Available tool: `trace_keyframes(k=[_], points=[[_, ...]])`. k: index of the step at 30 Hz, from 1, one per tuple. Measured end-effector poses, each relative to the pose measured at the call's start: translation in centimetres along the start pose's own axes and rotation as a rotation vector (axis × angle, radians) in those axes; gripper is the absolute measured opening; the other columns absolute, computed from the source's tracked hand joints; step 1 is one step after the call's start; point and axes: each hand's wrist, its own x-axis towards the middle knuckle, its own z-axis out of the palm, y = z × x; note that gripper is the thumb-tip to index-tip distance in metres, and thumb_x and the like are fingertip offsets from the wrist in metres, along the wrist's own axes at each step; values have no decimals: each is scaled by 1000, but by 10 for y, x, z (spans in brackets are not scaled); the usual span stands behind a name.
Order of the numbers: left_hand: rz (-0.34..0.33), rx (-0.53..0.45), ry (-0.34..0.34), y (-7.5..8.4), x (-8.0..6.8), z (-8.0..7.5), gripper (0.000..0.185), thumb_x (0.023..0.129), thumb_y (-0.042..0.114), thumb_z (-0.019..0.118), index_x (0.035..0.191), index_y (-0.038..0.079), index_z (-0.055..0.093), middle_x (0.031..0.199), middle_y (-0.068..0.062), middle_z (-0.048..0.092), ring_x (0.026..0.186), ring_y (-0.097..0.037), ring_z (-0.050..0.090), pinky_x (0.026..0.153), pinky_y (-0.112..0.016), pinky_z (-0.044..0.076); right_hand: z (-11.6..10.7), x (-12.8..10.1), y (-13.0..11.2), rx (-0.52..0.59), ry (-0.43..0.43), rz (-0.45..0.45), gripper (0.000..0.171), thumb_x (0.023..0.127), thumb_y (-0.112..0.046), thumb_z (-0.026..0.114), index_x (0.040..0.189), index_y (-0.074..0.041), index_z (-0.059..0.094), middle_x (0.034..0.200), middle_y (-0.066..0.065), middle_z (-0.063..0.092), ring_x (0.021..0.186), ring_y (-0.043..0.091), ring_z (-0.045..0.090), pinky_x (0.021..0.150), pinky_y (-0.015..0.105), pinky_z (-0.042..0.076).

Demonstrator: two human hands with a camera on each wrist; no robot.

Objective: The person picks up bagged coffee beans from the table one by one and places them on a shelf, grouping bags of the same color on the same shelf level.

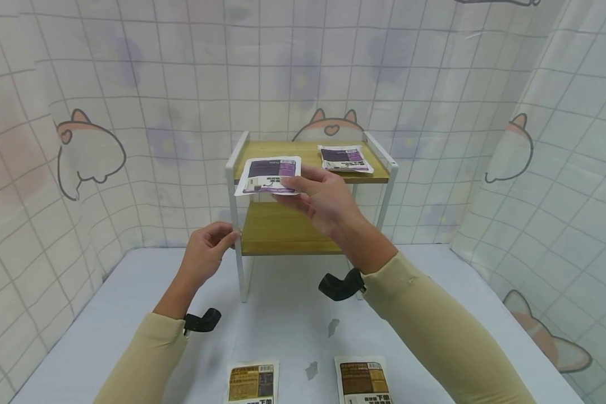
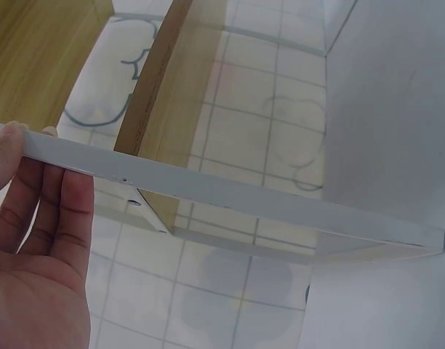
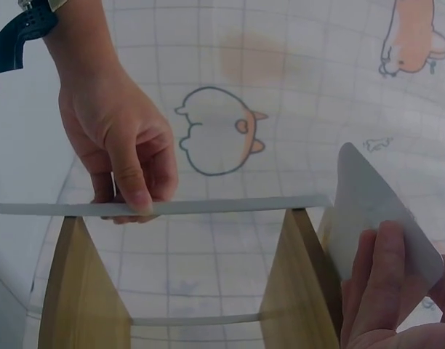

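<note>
A small two-tier shelf point(image 1: 388, 164) with a white metal frame and wooden boards stands on the white table. My left hand point(image 1: 223, 238) grips its front left leg point(image 1: 238, 247); the right wrist view shows the left hand point(image 3: 128, 178) with thumb and fingers wrapped around the white bar point(image 3: 230, 206). My right hand point(image 1: 297, 188) pinches a purple-and-white packet point(image 1: 269, 175) by its right edge, held flat over the left front of the top board. In the right wrist view the packet point(image 3: 368, 207) shows its pale underside. A second purple packet point(image 1: 345, 158) lies on the top board at the right.
Two brown-labelled packets point(image 1: 252, 382) point(image 1: 363, 381) lie at the table's near edge, with small scraps point(image 1: 333, 327) between them and the shelf. The lower board point(image 1: 283, 230) holds nothing. A cat-print checked curtain point(image 1: 81, 157) closes in the back and both sides.
</note>
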Motion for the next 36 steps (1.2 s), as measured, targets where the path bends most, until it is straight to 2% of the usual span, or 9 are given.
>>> trace_keyframes(k=[6, 14, 26, 31, 36], points=[[-2, 4, 1, 1, 0, 0, 26, 103, 30, 64, 117, 9, 71, 107, -11, 72, 96, -24, 67, 84, -22, 55, 1, 3, 2, -9, -6, -29, 49, 93, -8, 75, 140, -18, 63, 130, 10, 69, 113, 32, 72, 84, 33, 61], [14, 7, 2, 2, -1, 0, 25, 102, 29, 64, 116, 9, 71, 106, -11, 73, 94, -25, 67, 81, -21, 54, 4, 3, 3, -30, -22, -51, 54, 94, -8, 73, 145, -15, 58, 131, 11, 68, 113, 32, 72, 85, 32, 61], [20, -3, 1, 1, -1, -1, 26, 102, 29, 64, 116, 8, 71, 106, -11, 73, 94, -24, 68, 82, -21, 54, 10, 7, 6, -2, 20, -38, 59, 91, -11, 76, 146, -13, 56, 126, 12, 70, 109, 29, 74, 85, 33, 61], [15, 4, 0, 1, -1, 0, 26, 102, 30, 65, 116, 10, 72, 105, -10, 74, 92, -22, 67, 80, -27, 56, 11, 3, 7, -25, 14, -33, 73, 90, -18, 78, 155, -14, 45, 126, 13, 70, 109, 29, 74, 84, 34, 61], [16, -3, -1, 0, -1, -1, 26, 102, 30, 65, 116, 9, 72, 105, -10, 74, 92, -21, 67, 81, -27, 56, 12, -2, 8, -46, -30, -39, 84, 88, -13, 81, 159, -17, 36, 128, 12, 69, 108, 30, 75, 85, 33, 61]])
